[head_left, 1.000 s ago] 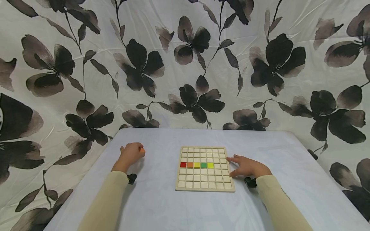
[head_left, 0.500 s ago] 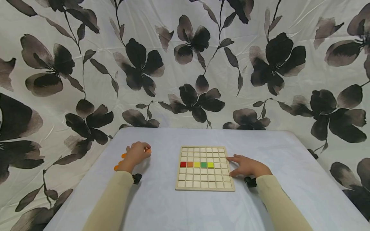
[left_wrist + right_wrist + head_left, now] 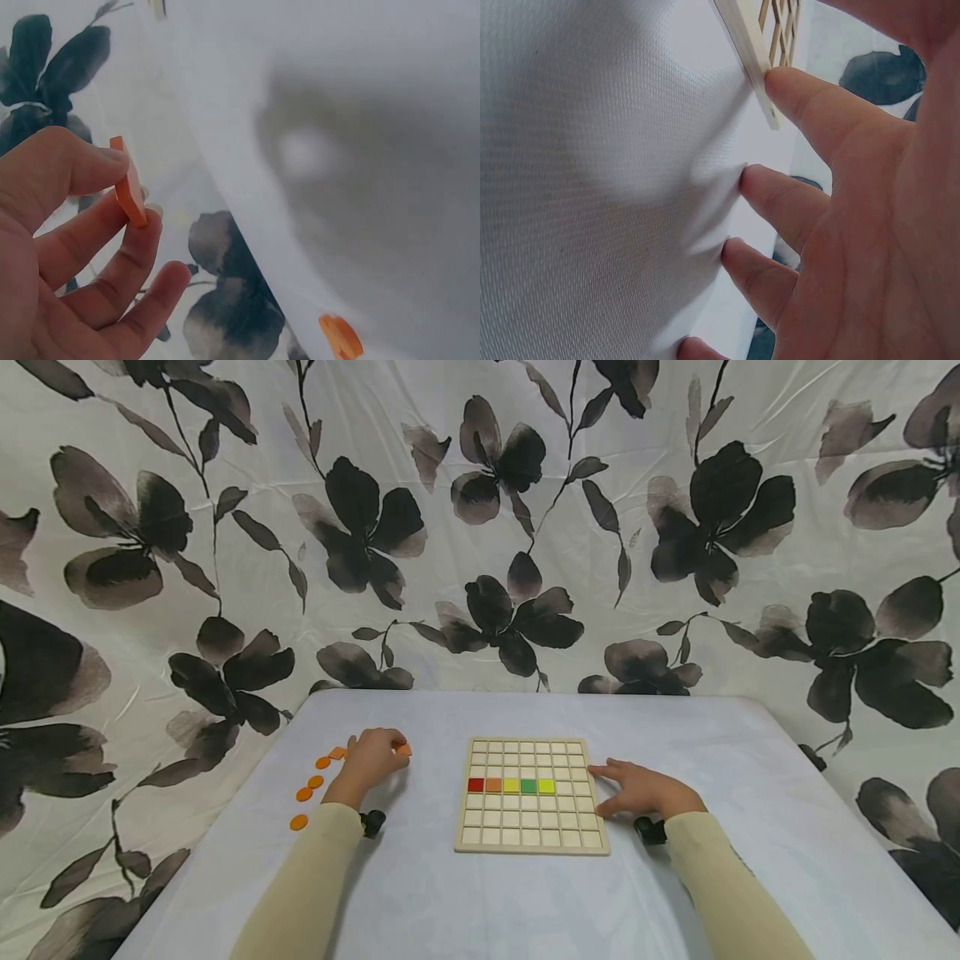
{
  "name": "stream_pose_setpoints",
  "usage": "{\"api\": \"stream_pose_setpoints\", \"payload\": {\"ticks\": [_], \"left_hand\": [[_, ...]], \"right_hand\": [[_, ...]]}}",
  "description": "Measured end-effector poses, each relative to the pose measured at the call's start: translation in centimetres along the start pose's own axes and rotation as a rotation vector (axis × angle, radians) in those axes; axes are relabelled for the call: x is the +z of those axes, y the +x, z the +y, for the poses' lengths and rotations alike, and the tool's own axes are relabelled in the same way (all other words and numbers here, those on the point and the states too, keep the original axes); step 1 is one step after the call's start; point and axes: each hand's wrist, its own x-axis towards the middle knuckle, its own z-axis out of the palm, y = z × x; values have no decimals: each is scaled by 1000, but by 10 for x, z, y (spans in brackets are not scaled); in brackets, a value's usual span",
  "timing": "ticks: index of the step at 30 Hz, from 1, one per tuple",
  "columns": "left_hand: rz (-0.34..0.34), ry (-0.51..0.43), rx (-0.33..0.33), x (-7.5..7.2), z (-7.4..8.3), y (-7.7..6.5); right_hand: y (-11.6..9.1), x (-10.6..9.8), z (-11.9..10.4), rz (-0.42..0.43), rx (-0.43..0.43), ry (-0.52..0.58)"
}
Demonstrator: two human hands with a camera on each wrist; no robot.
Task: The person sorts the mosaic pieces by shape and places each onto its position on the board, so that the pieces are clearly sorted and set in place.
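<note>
My left hand (image 3: 369, 764) pinches a flat orange tile (image 3: 129, 184) between thumb and fingertips, above the table left of the board. The tile's edge also shows past the fingers in the head view. A pale wooden grid board (image 3: 531, 846) lies on the white table. One of its rows has a red tile (image 3: 476, 785), an orange tile, a yellow tile, a green tile (image 3: 528, 786) and another yellow tile side by side. With fingers spread, my right hand (image 3: 647, 792) touches the board's right edge; in the right wrist view one fingertip meets the wooden rim (image 3: 754, 56).
Several loose orange pieces, among them a round disc (image 3: 298, 822) and an angular one (image 3: 337, 752), lie in a line left of my left hand. A flowered cloth (image 3: 495, 527) hangs behind the white table (image 3: 420, 893).
Carrying the orange tile, my left hand has moved right toward the board, uncovering the loose orange pieces behind it. My right hand stays at the board's edge.
</note>
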Motion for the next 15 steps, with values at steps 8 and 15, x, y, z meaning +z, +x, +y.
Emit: {"api": "stream_pose_setpoints", "payload": {"ticks": [8,15], "left_hand": [[5,-3,27,8,16,1],[5,14,28,16,29,5]], "right_hand": [[-1,-1,-1,-3,-8,0],[-2,-2,-1,1,-17,-5]]}}
